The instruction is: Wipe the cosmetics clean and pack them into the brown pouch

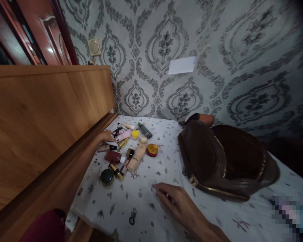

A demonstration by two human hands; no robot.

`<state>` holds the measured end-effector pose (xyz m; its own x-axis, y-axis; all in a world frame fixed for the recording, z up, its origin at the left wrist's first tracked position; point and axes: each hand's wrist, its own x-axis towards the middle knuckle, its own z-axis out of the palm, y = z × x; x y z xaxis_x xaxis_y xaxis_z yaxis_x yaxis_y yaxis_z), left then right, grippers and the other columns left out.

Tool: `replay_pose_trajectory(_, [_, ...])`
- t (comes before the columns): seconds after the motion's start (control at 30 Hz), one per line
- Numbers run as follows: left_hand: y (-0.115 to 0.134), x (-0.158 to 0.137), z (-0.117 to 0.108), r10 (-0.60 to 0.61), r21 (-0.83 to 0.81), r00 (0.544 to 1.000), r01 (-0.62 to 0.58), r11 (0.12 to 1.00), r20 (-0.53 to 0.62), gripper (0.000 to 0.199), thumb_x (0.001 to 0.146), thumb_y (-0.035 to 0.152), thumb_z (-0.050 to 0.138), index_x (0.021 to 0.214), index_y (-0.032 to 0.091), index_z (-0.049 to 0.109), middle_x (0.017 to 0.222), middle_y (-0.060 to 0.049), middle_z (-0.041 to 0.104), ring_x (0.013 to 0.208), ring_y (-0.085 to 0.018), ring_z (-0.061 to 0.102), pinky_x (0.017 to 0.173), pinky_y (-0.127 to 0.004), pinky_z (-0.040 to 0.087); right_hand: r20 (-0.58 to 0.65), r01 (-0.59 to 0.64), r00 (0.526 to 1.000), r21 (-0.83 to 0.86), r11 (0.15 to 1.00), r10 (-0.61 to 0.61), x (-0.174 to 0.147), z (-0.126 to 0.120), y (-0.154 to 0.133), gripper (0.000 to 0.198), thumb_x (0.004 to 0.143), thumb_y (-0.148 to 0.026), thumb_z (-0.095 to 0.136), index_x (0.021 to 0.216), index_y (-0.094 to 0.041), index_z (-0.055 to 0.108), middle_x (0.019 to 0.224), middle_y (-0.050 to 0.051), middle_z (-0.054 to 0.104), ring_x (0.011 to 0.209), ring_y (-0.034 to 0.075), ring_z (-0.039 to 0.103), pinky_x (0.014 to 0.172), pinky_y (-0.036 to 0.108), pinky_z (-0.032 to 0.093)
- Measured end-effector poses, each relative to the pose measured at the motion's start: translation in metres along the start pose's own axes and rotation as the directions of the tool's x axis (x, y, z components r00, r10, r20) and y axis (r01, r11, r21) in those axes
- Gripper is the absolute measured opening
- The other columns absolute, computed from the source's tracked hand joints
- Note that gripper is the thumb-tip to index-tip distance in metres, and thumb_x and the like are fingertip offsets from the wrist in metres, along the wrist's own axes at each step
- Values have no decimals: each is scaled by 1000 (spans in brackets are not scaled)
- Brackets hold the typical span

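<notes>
My left hand [106,135] reaches to the far left edge of a group of cosmetics, its fingers bent down and close together by a pink tube [123,135]. What lies under its fingertips is too small to make out. Near it are a gold tube [123,143], a yellow-lidded jar [135,134] and a dark red bottle [114,157] with a white cap. Closer to me lie a beige tube [137,158], a round amber-and-red jar [153,150] and a dark green-lidded jar [107,177]. My right hand [175,201] rests low over the sheet, holding nothing, fingers loosely bent and apart.
A dark brown leather bag [202,151] with gold zips lies on the right of the patterned white sheet [146,218]. A wooden panel [53,104] borders the left side. Behind stands a patterned wall [164,43]. A blurred-out item [293,213] is at the lower right.
</notes>
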<state>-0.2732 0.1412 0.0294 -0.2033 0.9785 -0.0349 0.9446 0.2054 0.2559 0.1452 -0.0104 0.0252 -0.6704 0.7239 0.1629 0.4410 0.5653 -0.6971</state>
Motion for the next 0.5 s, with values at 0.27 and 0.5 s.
replay_pose_trajectory(0.27, [9, -51, -44, -92, 50, 990, 98, 994, -106, 57, 61, 45, 81, 104, 11, 67, 105, -13, 69, 100, -35, 65, 78, -36, 52, 1, -130, 991, 319, 939, 137, -5, 6, -1, 39, 90, -50, 52, 104, -19, 72, 87, 9, 74, 76, 22, 69, 64, 34, 54])
replay_pose_trajectory(0.5, [106, -141, -40, 323, -91, 900, -363, 927, -293, 66, 66, 37, 75, 127, 21, 56, 125, -10, 61, 117, -30, 57, 100, -41, 45, 105, -192, 947, 944, 270, 305, 8, 13, -21, 51, 76, -53, 75, 115, -22, 67, 109, 10, 71, 93, 21, 70, 77, 33, 54])
